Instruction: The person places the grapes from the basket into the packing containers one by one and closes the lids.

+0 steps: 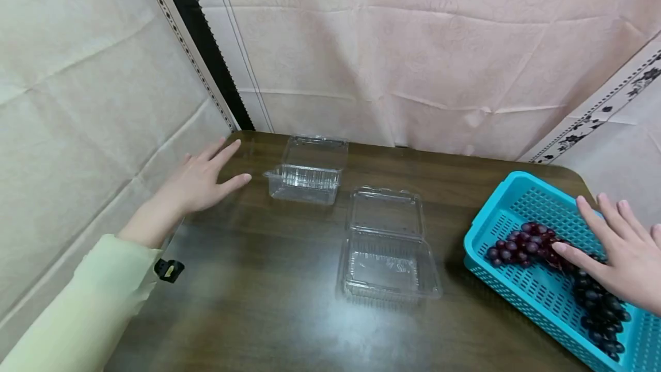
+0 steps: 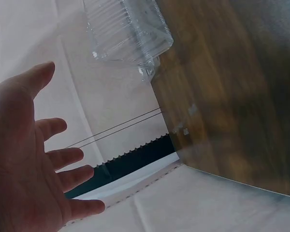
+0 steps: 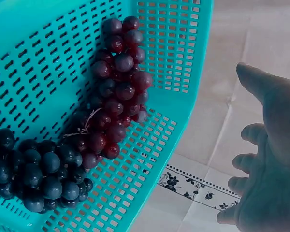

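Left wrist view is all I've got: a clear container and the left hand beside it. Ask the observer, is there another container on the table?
Observer: Yes, a second clear container sits open on the table.

Operator: Okay, and what's over on the right side?

Observer: A turquoise basket holding dark red grapes and black grapes.

Operator: Is anything being gripped over there?

Observer: No, the right hand holds nothing.
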Demonstrator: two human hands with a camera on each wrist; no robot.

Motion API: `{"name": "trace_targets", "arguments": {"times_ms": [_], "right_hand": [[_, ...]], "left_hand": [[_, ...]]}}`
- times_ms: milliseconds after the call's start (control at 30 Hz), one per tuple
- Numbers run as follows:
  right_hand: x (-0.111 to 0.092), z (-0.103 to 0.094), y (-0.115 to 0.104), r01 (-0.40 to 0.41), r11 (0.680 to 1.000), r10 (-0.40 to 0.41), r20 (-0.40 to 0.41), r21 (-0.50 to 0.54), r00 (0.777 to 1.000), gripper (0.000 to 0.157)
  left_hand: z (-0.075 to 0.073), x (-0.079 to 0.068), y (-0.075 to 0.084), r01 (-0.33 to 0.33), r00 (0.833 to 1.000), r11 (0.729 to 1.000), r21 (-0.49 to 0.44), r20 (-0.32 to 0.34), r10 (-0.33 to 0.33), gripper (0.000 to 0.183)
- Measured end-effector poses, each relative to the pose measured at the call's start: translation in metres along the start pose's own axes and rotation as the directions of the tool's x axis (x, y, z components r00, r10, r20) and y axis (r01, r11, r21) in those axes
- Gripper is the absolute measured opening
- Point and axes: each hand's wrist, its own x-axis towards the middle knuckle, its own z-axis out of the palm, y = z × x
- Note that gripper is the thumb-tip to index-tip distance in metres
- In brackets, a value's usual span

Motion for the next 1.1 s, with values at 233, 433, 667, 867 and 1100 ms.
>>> {"name": "trace_targets", "arguments": {"times_ms": [233, 433, 667, 867, 1100], "right_hand": [[0.0, -0.004, -0.004, 0.02, 0.999, -0.02, 0.004, -0.035, 1.0, 0.108], [0.0, -0.007, -0.01, 0.046, 0.999, -0.046, 0.018, -0.001, 0.999, 0.105], [-0.001, -0.005, -0.01, 0.072, 0.995, -0.075, 0.041, 0.07, 0.996, 0.103], [-0.002, -0.006, -0.013, 0.079, 0.989, -0.089, 0.077, 0.127, 0.993, 0.102], [-0.005, -0.004, -0.015, 0.067, 0.983, -0.088, 0.118, 0.169, 0.989, 0.1]], "left_hand": [[-0.005, 0.016, 0.004, -0.005, 1.0, 1.0, -0.022, 0.017, 0.005, 0.09], [-0.005, 0.031, 0.007, -0.012, 0.999, 0.997, -0.073, 0.041, 0.015, 0.091], [-0.001, 0.048, 0.012, -0.021, 0.997, 0.992, -0.121, 0.073, 0.03, 0.09], [0.003, 0.06, 0.014, -0.021, 0.994, 0.988, -0.155, 0.105, 0.037, 0.091], [0.009, 0.067, 0.015, 0.013, 0.985, 0.983, -0.185, 0.171, 0.019, 0.089]]}}
